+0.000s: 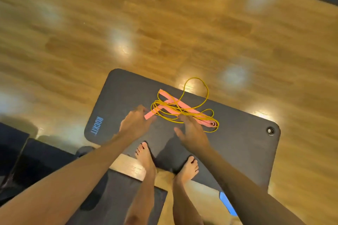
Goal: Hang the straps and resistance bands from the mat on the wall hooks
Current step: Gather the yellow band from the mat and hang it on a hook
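Observation:
A dark grey exercise mat (237,139) lies on the wooden floor in front of me. On it a pink flat strap (171,101) is tangled with a thin yellow band (196,80) that loops past the mat's far edge. My left hand (136,124) reaches down with straight fingers, its tips just beside the strap's near end. My right hand (192,131) hovers with spread fingers over the yellow band's tangle, fingertips at the loops. Neither hand grips anything. No wall hooks are in view.
My bare feet (146,159) stand at the mat's near edge. A second dark mat (117,197) lies below left, dark equipment (22,160) sits at far left, and a blue object (227,204) peeks out behind my right arm. Wooden floor (164,23) stretches ahead.

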A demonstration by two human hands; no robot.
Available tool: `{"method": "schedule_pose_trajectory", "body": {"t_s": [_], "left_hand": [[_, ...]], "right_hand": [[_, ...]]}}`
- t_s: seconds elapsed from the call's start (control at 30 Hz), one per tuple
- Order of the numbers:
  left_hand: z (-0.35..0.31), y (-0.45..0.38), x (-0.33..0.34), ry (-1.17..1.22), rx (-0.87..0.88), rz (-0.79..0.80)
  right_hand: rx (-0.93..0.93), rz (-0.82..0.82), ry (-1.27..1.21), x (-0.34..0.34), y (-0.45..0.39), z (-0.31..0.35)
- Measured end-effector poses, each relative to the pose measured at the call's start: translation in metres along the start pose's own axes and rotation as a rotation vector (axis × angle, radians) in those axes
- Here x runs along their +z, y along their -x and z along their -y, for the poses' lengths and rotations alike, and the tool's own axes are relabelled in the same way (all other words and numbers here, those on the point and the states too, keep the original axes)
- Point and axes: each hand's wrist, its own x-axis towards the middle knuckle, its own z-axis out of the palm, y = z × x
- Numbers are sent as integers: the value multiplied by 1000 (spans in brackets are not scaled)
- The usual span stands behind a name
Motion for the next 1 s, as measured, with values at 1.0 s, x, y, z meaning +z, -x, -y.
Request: {"method": "schedule_pose_trajectory", "body": {"t_s": [1.0], "left_hand": [[125,-300,295,823,-689,-83]], "right_hand": [[-47,266,157,311,-260,-197]]}}
